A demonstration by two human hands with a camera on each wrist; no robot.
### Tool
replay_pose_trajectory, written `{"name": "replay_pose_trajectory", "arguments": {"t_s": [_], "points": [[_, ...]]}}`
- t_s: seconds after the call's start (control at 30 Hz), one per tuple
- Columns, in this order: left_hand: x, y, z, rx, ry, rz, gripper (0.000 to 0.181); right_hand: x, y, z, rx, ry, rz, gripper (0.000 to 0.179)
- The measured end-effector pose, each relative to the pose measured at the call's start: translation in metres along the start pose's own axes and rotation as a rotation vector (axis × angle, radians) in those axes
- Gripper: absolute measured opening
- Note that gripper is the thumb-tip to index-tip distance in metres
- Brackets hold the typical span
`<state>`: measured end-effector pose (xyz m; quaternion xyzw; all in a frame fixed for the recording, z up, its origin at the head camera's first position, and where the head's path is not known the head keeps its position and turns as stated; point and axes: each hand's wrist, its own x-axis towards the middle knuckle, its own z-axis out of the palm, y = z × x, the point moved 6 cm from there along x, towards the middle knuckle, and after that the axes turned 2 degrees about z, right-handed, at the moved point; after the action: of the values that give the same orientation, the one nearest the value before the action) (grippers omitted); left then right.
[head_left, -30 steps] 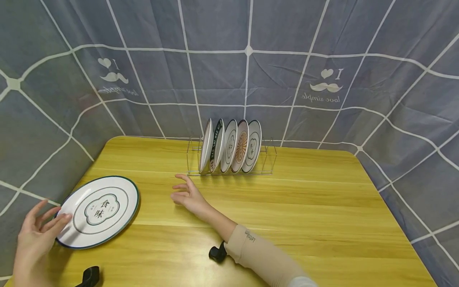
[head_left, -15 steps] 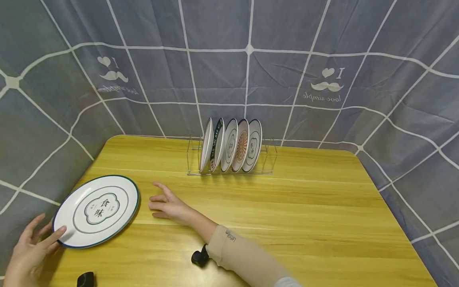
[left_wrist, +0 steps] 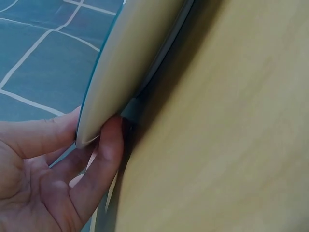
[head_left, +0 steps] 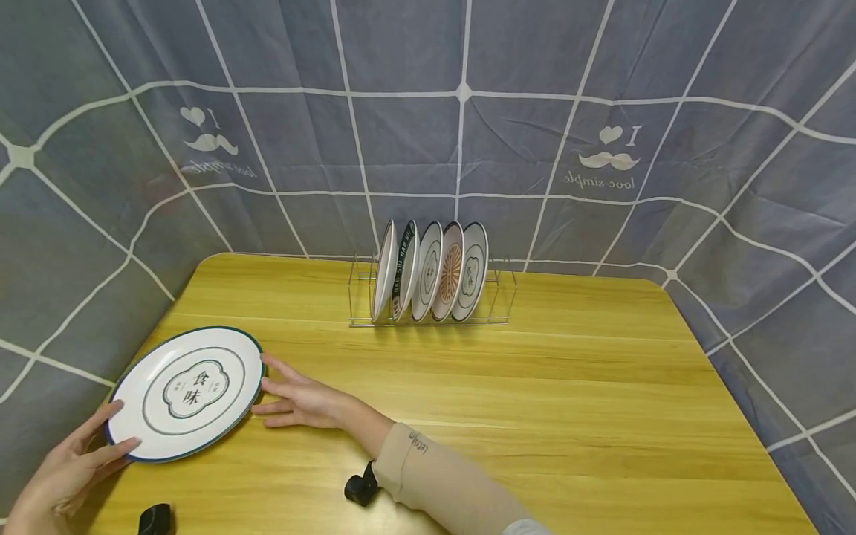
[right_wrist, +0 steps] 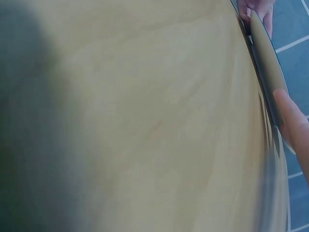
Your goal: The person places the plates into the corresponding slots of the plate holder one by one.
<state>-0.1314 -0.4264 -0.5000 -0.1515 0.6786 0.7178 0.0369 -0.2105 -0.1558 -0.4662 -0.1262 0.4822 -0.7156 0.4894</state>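
Note:
A large white plate point(head_left: 157, 416) with a dark green rim and dark characters in its middle is at the table's left side. My left hand point(head_left: 70, 472) pinches its near left rim. In the left wrist view, the thumb lies on the upper face of the plate point(left_wrist: 128, 63) and fingers reach beneath the rim. My right hand point(head_left: 304, 401) is at the plate's right edge with spread, mostly straight fingers, the upper ones touching the rim. The right wrist view shows part of the right hand point(right_wrist: 295, 128) beside the plate point(right_wrist: 266, 58); its other fingers are hidden there.
Towards the back of the wooden table point(head_left: 575, 401), a wire dish rack point(head_left: 498, 301) holds several upright plates point(head_left: 470, 271). A grey checked curtain point(head_left: 521, 141) hangs behind and along both sides. Black wrist-camera parts point(head_left: 361, 487) sit near the right forearm.
My right hand has moved left from in front of the rack to the plate's right rim. The left hand has taken hold of the left rim, and the plate has shifted slightly right.

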Motion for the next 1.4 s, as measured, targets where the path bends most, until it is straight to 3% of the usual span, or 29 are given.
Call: {"name": "replay_pose_trajectory", "arguments": {"t_s": [0.13,0.27,0.4,0.53,0.67,0.83,0.97,1.13,1.27,1.4], "points": [[0.000,0.002,0.006,0.015,-0.041,-0.027,0.066,-0.001,-0.001,-0.002,-0.011,-0.006,0.007,0.051],[0.001,0.007,0.015,-0.034,-0.065,-0.008,0.062,-0.002,-0.003,-0.007,-0.028,0.012,-0.006,0.052],[0.002,0.014,0.025,-0.112,-0.106,0.051,0.062,-0.002,-0.006,-0.011,-0.038,0.043,-0.036,0.052],[0.005,0.025,0.041,-0.215,-0.221,0.143,0.063,-0.006,-0.010,-0.011,-0.069,0.084,-0.084,0.053],[0.009,0.038,0.061,-0.322,-0.314,0.211,0.062,-0.012,-0.020,-0.007,-0.134,0.145,-0.191,0.059],[0.015,0.053,0.083,-0.518,-0.314,0.237,0.061,-0.021,-0.033,-0.004,-0.224,0.194,-0.335,0.068],[0.020,0.064,0.105,-0.644,-0.329,0.248,0.061,-0.031,-0.048,-0.005,-0.270,0.234,-0.496,0.072],[0.024,0.074,0.129,-0.712,-0.339,0.256,0.060,-0.046,-0.068,-0.010,-0.195,0.260,-0.685,0.077],[0.025,0.079,0.148,-0.721,-0.343,0.234,0.060,-0.059,-0.078,-0.016,-0.096,0.245,-0.727,0.079],[0.028,0.084,0.172,-0.702,-0.347,0.204,0.059,-0.075,-0.090,-0.024,-0.087,0.247,-0.760,0.078]]}}
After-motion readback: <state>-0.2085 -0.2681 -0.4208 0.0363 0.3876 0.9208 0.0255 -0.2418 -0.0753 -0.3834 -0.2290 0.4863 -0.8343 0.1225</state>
